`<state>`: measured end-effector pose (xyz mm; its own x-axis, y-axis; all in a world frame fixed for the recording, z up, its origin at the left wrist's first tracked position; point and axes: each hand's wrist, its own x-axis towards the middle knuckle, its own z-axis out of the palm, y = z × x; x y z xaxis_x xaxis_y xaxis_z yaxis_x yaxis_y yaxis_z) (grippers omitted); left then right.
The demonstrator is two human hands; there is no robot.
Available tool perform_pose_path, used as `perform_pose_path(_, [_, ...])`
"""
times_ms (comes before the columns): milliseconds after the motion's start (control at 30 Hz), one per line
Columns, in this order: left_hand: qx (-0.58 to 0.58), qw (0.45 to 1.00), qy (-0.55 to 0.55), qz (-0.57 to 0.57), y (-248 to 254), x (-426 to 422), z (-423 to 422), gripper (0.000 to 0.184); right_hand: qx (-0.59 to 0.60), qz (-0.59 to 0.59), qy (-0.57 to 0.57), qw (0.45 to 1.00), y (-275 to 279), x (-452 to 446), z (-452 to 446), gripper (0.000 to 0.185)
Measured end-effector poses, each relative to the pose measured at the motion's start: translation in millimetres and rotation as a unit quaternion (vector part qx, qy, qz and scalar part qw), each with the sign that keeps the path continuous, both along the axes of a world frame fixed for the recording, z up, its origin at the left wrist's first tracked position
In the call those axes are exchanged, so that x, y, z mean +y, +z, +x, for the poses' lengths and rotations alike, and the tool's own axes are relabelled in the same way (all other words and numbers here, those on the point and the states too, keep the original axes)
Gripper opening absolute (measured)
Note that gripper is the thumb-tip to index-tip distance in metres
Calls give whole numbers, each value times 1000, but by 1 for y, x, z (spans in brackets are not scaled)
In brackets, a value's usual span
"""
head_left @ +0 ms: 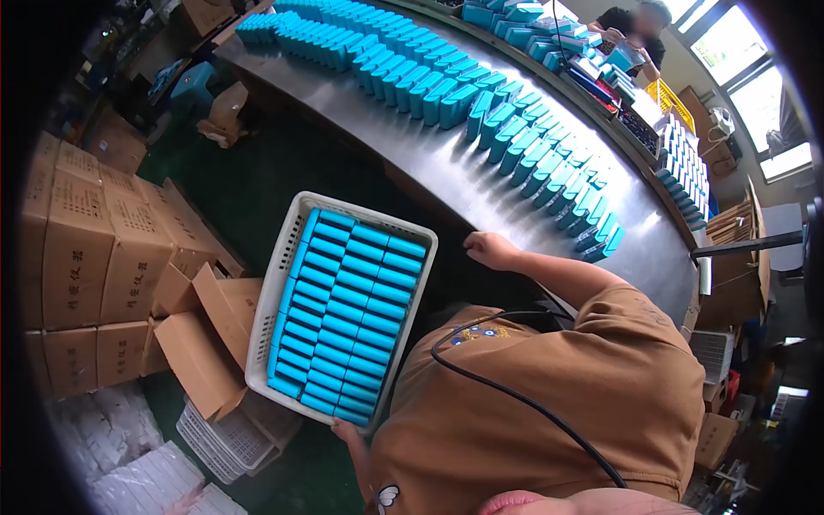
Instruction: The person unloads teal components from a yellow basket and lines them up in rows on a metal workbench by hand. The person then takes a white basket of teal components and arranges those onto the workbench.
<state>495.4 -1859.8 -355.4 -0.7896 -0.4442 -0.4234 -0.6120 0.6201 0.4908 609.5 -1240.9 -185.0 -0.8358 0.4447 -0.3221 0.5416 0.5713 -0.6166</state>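
Note:
A light grey plastic basket (pixel 427 283) is packed with rows of blue boxes (pixel 344 311) in front of my body. My left hand (pixel 346 430) is at the basket's near corner, fingers closed over its rim; part of the hand is hidden behind it. My right hand (pixel 491 251) hangs beside the edge of the metal table (pixel 412 163), apart from the basket. Its fingers are curled in, and nothing shows in them. On the table stand long rows of similar blue boxes (pixel 421 86), tilted one against another.
Cardboard cartons (pixel 137 249) are stacked at the left, with an open carton (pixel 199 360) beside the basket. Below it are stacked white baskets (pixel 225 442). A blue stool (pixel 194 84) stands farther back. A co-worker (pixel 631 34) sits across the table, near a yellow basket (pixel 671 105). A black cable (pixel 524 390) crosses my shirt.

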Motion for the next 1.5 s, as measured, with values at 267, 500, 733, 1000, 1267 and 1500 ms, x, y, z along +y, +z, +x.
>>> perform_pose_path(267, [-23, 999, -34, -10, 6, 18, 26, 63, 292, -334, -22, 896, 137, 10, -7, 27])
perform_pose_path(500, [-21, 993, -116, 24, 2, 8, 28, 61, 494, -383, 521, 581, 366, -112, 0, 29])
perform_pose_path(733, [-27, 978, -199, 62, -9, -4, 25, 60, 549, -421, 549, 469, 398, -263, 40, 34])
perform_pose_path(1000, [-42, 950, -297, 92, -3, 19, 28, 60, 457, -299, 626, 557, 432, -260, 85, 26])
perform_pose_path(1267, [-58, 925, -359, 106, 9, 79, 48, 60, 571, -335, 540, 520, 406, -224, 123, 29])
perform_pose_path(1500, [-91, 913, -390, 80, 17, 149, 78, 61, 521, -180, 561, 617, 435, -89, 193, 31])
